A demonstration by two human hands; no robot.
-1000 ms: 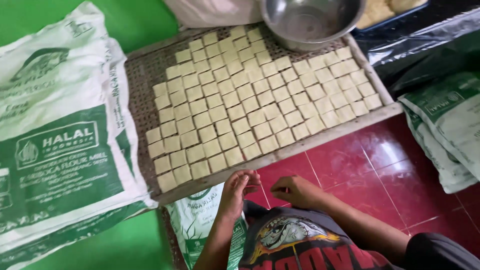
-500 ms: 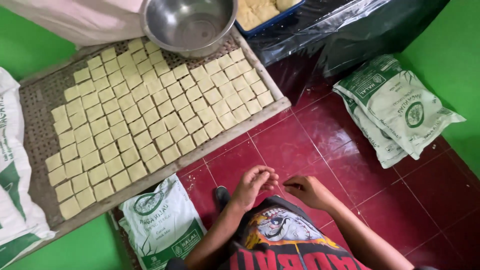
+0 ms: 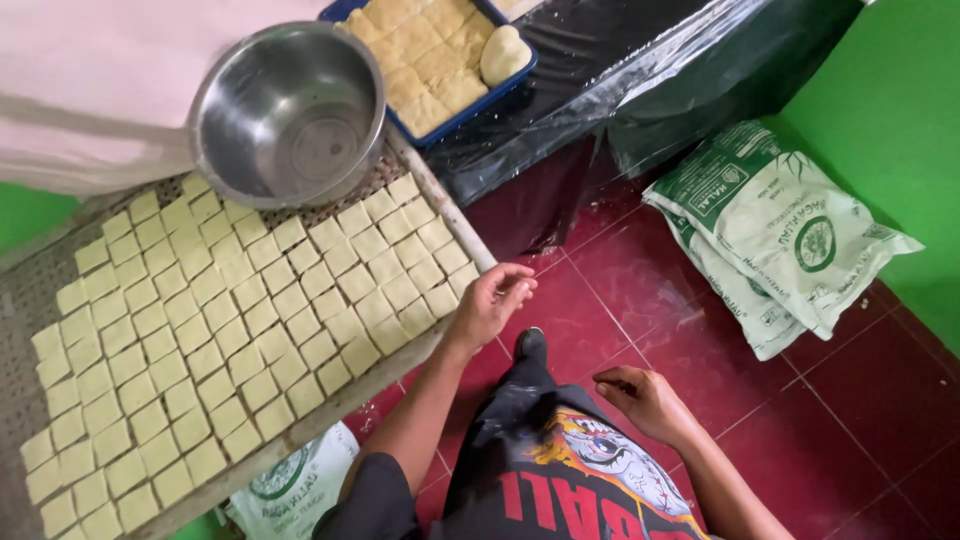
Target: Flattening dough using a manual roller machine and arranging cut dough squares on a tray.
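Observation:
My left hand [image 3: 492, 300] hovers with loosely curled fingers just off the right corner of a woven tray [image 3: 455, 225] covered with several pale square dough pieces [image 3: 250, 320]. It holds nothing that I can see. Lower down, my right hand [image 3: 645, 400] rests beside my knee above the red tiled floor [image 3: 700, 330], fingers bent and empty. A steel bowl [image 3: 290, 115] sits at the tray's far edge.
A blue tray [image 3: 440, 50] of yellowish dough squares and one round lump lies on black plastic sheeting [image 3: 620, 90] at the top. Stacked white-and-green flour sacks [image 3: 780, 230] lie on the right by a green wall. Another sack [image 3: 290, 490] lies under the woven tray.
The view has swung to the right, shifting the tray left. My left hand rose from near my lap toward the tray's right corner, and my two hands have separated.

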